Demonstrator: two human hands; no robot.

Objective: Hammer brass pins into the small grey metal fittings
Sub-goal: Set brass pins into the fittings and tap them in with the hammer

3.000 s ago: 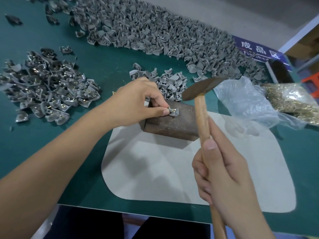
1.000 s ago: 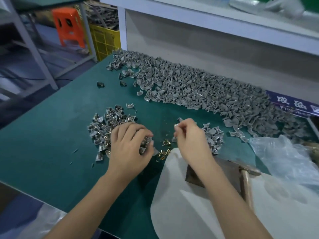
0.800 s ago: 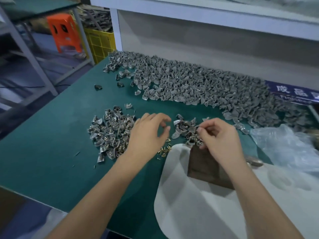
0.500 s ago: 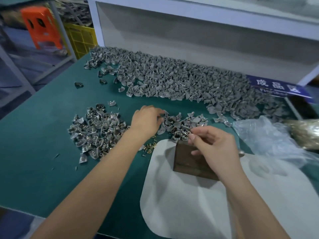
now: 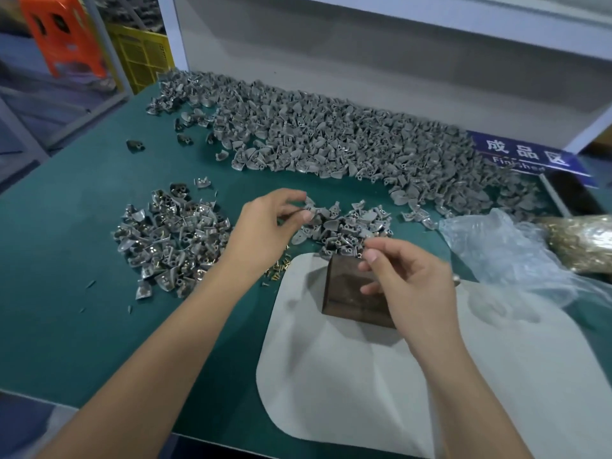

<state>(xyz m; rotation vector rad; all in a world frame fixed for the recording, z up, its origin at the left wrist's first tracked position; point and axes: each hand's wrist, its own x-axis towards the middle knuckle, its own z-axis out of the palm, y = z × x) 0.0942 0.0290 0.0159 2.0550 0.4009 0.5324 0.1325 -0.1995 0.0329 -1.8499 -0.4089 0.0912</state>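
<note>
My left hand (image 5: pixel 265 226) pinches a grey fitting (image 5: pixel 311 207) off the small pile just beyond. My right hand (image 5: pixel 407 279) pinches something tiny, likely a pin. Fittings: light, rigid, slippery; grip the edges.

Small grey metal fittings (image 5: pixel 331 140), curved and shell-like with little tube sockets, lie in a long heap across the far tabletop (image 5: pixel 66 260). A smaller cluster (image 5: pixel 351 226) sits just beyond the dark metal block (image 5: pixel 351 293). To the left, a separate pile (image 5: pixel 172 233) shows glints of brass, seemingly pinned already. Loose brass pins (image 5: pixel 278 268) lie scattered on the green surface, at the left edge of the grey mat (image 5: pixel 331 392).
</note>
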